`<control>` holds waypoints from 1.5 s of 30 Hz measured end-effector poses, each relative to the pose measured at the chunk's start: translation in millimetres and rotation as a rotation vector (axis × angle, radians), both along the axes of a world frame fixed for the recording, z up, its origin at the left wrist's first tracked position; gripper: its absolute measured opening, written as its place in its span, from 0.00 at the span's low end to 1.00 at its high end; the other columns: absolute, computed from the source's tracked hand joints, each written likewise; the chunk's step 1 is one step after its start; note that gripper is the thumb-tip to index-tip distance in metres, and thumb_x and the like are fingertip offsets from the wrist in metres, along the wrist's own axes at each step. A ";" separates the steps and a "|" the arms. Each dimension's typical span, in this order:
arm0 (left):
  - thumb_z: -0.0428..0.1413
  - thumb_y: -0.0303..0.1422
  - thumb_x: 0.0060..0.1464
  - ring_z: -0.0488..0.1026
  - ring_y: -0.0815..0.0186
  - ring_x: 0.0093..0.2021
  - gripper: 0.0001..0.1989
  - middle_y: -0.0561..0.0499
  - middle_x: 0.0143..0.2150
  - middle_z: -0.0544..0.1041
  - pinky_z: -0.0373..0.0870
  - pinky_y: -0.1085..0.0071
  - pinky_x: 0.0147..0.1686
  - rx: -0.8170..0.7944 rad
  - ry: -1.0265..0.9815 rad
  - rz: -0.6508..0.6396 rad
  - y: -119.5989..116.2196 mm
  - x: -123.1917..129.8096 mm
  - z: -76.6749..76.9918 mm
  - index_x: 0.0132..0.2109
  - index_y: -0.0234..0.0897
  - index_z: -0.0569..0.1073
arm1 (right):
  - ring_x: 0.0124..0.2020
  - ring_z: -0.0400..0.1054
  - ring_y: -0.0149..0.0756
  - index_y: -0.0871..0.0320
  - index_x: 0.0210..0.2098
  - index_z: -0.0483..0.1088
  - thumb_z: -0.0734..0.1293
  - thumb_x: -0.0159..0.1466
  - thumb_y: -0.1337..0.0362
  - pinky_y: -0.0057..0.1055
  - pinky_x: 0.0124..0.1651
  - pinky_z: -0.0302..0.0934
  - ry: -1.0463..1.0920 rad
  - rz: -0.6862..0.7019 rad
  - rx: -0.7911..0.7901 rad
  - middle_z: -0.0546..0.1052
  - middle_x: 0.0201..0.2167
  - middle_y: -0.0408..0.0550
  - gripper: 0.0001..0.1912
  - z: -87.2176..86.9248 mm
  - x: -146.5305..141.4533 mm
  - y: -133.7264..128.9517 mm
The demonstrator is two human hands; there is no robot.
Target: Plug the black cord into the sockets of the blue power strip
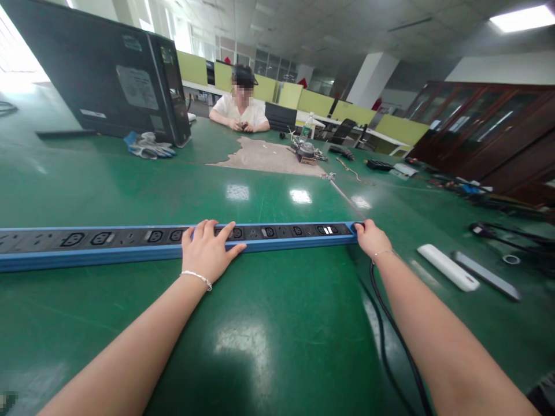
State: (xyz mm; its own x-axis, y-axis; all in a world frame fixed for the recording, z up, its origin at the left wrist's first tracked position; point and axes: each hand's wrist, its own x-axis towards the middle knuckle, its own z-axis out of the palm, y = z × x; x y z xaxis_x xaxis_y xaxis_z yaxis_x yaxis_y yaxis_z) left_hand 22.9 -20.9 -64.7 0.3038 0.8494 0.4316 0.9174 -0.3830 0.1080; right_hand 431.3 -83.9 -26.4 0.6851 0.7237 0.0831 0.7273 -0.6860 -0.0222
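Note:
A long blue power strip (277,242) with a black face and several sockets lies across the green table, running out of view at the left. My left hand (208,248) rests over its middle with the fingers spread, fingertips by the far edge and thumb along the near edge. At the strip's right end my right hand (370,238) is closed on the black power cord (390,318). The cord comes out below that hand and hangs down beside my forearm. My right fingers partly hide where cord and strip meet.
A large black computer case (125,81) stands at the back left, with gloves (150,145) beside it. Across the table sits a person (240,110). A bottle (307,128) stands near small parts. At right lie a white bar (448,267) and a grey bar (485,276).

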 end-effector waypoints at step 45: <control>0.46 0.53 0.53 0.58 0.50 0.57 0.28 0.39 0.55 0.67 0.48 0.53 0.53 -0.014 -0.022 -0.023 0.2 -0.7 0.8 0.57 0.46 0.67 | 0.44 0.68 0.46 0.56 0.46 0.63 0.50 0.64 0.54 0.35 0.43 0.59 0.060 0.091 0.000 0.74 0.42 0.57 0.19 20.5 -22.5 7.1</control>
State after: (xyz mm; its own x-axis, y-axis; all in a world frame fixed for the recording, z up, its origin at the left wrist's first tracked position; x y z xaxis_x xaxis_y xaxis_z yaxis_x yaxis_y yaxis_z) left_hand 22.2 -20.6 -63.9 0.3141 0.8481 0.4267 0.9055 -0.4027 0.1337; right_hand 408.8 -76.8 -5.8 0.6204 0.7831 0.0441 0.7839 -0.6172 -0.0679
